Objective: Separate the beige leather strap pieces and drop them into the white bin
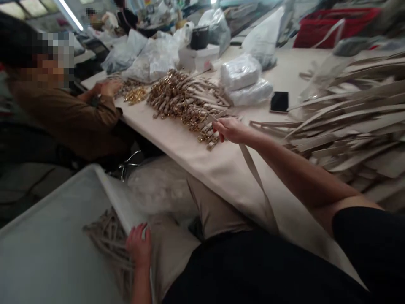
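No readable text, labels, brands, numbers or signs anywhere in view.

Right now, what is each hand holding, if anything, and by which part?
The right hand holds a pale strap near one end. The left hand is at the white bin's rim; whether it grips anything cannot be told.

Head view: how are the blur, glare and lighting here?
Head view: the strip pile at right looks smeared, perhaps by motion; head view: the plastic-wrapped package catches pale glare; head view: the pale bin sits dimmer than the tabletop; head view: the right hand and the hanging strip below it look soft but readable.
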{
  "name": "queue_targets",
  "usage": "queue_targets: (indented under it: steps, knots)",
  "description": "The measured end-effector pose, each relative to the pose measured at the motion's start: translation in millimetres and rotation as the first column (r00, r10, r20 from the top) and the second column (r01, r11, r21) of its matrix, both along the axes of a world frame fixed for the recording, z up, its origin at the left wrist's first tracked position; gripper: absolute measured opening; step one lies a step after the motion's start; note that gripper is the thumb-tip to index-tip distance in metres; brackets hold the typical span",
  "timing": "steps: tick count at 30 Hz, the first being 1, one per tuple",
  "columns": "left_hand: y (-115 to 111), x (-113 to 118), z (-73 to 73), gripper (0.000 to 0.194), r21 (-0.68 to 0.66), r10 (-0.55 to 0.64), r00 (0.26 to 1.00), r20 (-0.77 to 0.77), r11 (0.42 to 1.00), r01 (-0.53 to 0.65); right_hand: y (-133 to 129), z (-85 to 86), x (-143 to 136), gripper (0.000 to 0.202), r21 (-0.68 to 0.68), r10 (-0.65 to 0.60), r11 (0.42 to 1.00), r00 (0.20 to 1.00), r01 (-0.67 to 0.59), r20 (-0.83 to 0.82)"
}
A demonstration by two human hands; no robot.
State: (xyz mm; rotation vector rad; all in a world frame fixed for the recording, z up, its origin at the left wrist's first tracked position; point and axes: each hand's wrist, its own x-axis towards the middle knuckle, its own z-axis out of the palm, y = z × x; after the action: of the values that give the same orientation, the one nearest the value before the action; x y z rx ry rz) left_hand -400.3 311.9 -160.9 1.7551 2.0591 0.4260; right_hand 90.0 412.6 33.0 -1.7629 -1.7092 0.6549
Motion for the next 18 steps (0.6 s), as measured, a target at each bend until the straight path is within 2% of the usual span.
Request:
queue_targets:
  steps: [1, 3, 6, 8, 10, 13, 18]
  knots:
    - [-4, -3, -7.9, 0.024, 0.042, 0.037, 0.999, 0.018, 0.998, -0.038, 14, -9.3, -18, 0.042, -0.032, 0.045, 0.998, 0.998, -0.046, -0.042]
    - [3, 3, -23.9, 0.024, 0.055, 0.031, 0.995, 0.096, 0.998, -0.037, 34, -28.0, -54, 0.044, -0.073, 0.106, 0.99, 0.979, -0.12, -0.174]
    - [33, 24, -47.1, 0.027, -0.031, -0.003, 0.986, 0.17, 0.999, 0.009, 49, -55.9, -100, 0.046, -0.092, 0.101, 0.983, 0.893, -0.157, -0.439]
    - [53, 37, -62.6, 0.027, -0.082, -0.008, 0.981, 0.195, 0.996, 0.025, 51, -71.9, -120, 0.04, -0.065, 0.091, 0.987, 0.836, -0.15, -0.54]
    - [71, 47, -78.9, 0.026, -0.131, 0.01, 0.98, 0.201, 0.991, 0.017, 49, -82.5, -128, 0.032, -0.014, 0.139, 0.984, 0.809, -0.179, -0.571]
    - [95, 54, -104.0, 0.025, -0.201, 0.073, 0.984, 0.164, 0.979, -0.039, 44, -86.9, -126, 0.029, 0.03, 0.23, 0.965, 0.789, -0.259, -0.571]
    - [124, 63, -138.3, 0.05, -0.236, 0.174, 0.984, 0.045, 0.959, -0.159, 41, -83.5, -120, 0.032, 0.064, 0.286, 0.952, 0.794, -0.3, -0.537]
